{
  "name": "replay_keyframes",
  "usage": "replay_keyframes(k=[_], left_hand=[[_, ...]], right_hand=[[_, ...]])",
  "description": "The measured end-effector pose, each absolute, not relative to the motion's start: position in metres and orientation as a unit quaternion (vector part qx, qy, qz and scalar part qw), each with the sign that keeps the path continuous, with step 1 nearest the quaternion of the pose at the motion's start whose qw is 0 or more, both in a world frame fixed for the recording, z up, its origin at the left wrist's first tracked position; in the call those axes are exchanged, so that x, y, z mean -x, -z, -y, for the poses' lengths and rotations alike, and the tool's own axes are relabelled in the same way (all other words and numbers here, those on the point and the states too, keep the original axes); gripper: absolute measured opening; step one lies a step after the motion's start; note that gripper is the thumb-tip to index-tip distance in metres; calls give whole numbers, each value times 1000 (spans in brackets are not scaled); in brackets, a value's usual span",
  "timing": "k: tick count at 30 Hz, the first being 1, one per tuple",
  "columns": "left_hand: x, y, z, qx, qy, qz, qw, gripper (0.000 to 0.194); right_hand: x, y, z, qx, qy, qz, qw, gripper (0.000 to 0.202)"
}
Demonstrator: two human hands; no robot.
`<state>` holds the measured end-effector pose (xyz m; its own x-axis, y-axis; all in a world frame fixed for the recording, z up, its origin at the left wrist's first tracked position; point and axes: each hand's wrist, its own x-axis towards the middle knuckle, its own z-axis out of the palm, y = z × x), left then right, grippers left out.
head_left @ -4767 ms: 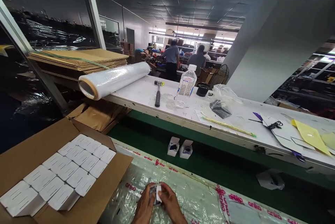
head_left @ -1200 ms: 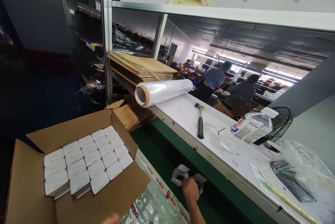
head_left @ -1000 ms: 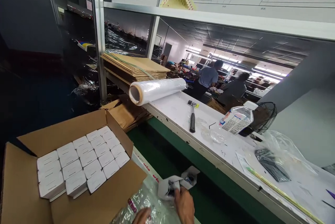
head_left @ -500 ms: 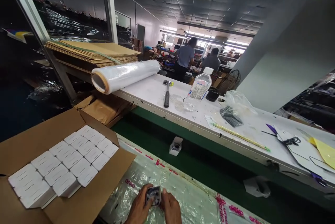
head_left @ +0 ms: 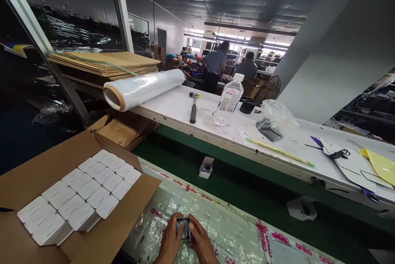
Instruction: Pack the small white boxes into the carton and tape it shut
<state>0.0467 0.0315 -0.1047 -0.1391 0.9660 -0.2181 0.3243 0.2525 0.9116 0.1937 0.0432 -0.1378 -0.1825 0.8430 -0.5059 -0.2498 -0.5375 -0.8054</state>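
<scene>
we pinch a small dark part (head_left: 184, 228) between left hand (head_left: 170, 241) and right hand (head_left: 200, 242); the carton (head_left: 37, 173) at near left holds many closed white boxes (head_left: 80, 195), one open box (head_left: 206, 167) waits on the green belt (head_left: 247, 192).

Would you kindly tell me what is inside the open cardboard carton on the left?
The cardboard carton holds rows of small white boxes, packed edge to edge and closed. Only the top layer shows; anything beneath it, and the boxes' contents, are hidden.
</scene>
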Motion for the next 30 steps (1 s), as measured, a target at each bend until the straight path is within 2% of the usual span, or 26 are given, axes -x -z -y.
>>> replay_keyframes(k=[4,6,8,10,13,17,21,27,29,30], left_hand=[[-40,103,-29,-510,-341,-644,457,50],[-30,107,-26,-515,-335,-613,496,63],[-18,115,-23,-491,-351,-574,554,84],[-7,123,-21,-416,-385,-532,629,91],[2,129,-22,-327,-413,-496,690,80],[-1,120,-26,-376,-411,-555,618,71],[-6,109,-31,-416,-414,-554,590,64],[-27,98,-44,-398,-461,-549,572,33],[-29,96,-47,-397,-466,-549,569,28],[-27,95,-47,-397,-463,-550,570,28]], right_hand=[[-190,134,-48,506,-697,316,399,73],[-187,130,-52,488,-705,309,411,66],[-184,126,-55,478,-706,306,423,61],[-182,121,-59,476,-706,303,428,57],[-181,112,-64,476,-705,306,428,44],[-180,103,-70,480,-686,330,437,26],[-176,103,-68,488,-651,373,447,24],[-175,104,-63,496,-573,469,454,15],[-184,105,-59,488,-548,505,455,8],[-190,106,-56,482,-537,529,447,13]])
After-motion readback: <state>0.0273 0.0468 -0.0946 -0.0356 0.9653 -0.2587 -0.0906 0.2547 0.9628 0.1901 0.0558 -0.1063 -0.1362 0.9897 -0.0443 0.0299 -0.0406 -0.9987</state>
